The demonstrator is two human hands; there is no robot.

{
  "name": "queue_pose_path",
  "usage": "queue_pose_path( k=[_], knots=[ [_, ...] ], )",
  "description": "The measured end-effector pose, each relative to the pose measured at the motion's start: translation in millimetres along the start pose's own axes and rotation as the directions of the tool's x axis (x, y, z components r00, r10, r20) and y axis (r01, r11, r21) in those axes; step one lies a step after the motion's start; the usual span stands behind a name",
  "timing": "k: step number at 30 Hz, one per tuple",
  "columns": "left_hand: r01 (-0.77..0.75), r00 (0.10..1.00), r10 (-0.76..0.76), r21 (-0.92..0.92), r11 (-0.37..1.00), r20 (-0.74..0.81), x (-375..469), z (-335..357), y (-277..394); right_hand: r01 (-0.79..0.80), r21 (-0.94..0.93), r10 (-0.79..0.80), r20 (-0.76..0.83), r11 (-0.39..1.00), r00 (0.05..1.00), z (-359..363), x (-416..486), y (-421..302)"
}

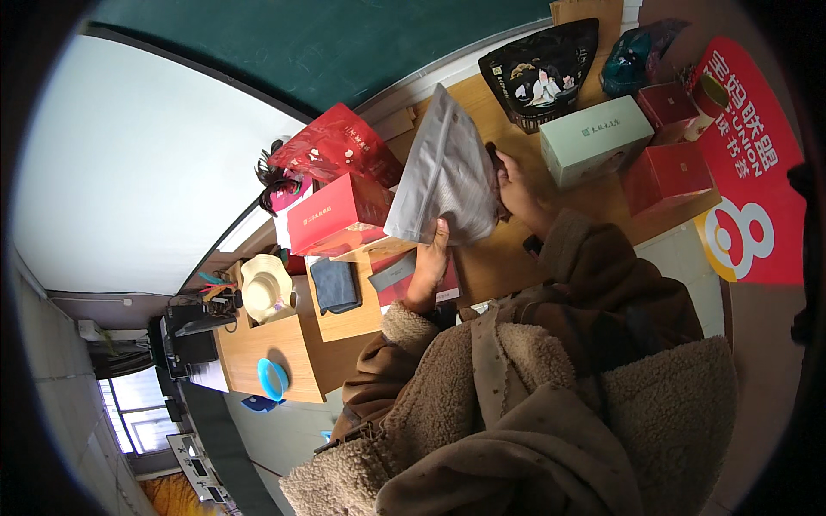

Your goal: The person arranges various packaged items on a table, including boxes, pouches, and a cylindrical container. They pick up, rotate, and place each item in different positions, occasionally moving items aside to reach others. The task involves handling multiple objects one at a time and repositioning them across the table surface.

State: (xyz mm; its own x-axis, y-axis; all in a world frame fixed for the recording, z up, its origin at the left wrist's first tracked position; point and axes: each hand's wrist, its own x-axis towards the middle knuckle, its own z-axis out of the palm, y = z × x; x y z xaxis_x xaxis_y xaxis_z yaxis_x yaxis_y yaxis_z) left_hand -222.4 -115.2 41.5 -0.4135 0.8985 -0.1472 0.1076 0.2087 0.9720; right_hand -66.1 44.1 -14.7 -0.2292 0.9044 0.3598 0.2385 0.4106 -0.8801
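Note:
Both of my hands hold a silver-grey stand-up pouch (445,174) above the wooden desk. My left hand (431,264) grips its lower edge, with the thumb on the silver face and the other fingers hidden behind. At the pouch's right end, my right hand (516,187) has its fingers against a dark part of the bag. Just left of the pouch stand a red gift box (339,216) and a glossy red pouch (339,145). Beneath my left hand lies a flat red and grey package (393,277), partly covered by the hand.
To the right are a black printed pouch (542,77), a pale green box (597,138), red boxes (668,177) and a large red sign (742,161). Further left sit a folded dark cloth (334,284), a straw hat (264,290) and a blue basin (272,379). A green chalkboard (310,51) rises behind.

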Motion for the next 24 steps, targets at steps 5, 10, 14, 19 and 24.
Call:
queue_pose_path(
  k=[5, 10, 14, 19, 24],
  knots=[
    [0.033, 0.998, -0.028, -0.089, 0.996, 0.050, 1.6, 10.4, -10.6, 0.331, 0.026, -0.330, -0.033, 0.943, 0.943, 7.8, -8.7, -83.4],
    [-0.062, 0.995, 0.067, -0.077, 0.995, 0.069, 6.7, 7.5, -22.1, 0.331, -0.002, -0.331, -0.016, 0.944, 0.944, 7.5, -9.3, -73.8],
    [0.060, 0.998, -0.054, -0.189, 0.980, 0.037, 8.2, 2.1, -28.4, 0.095, -0.095, -0.098, -0.028, 0.991, 0.995, 17.8, -3.6, -5.3],
    [-0.110, 0.994, 0.113, -0.132, 0.985, 0.013, 13.2, 18.9, -28.1, -0.126, -0.154, 0.113, -0.090, 0.980, 0.990, 26.6, -29.1, 10.4],
    [-0.002, 0.985, 0.066, -0.368, 0.930, 0.160, 17.1, 30.1, -20.7, 0.143, -0.085, -0.145, -0.017, 0.986, 0.989, 23.6, -74.2, -57.1]
  ],
)
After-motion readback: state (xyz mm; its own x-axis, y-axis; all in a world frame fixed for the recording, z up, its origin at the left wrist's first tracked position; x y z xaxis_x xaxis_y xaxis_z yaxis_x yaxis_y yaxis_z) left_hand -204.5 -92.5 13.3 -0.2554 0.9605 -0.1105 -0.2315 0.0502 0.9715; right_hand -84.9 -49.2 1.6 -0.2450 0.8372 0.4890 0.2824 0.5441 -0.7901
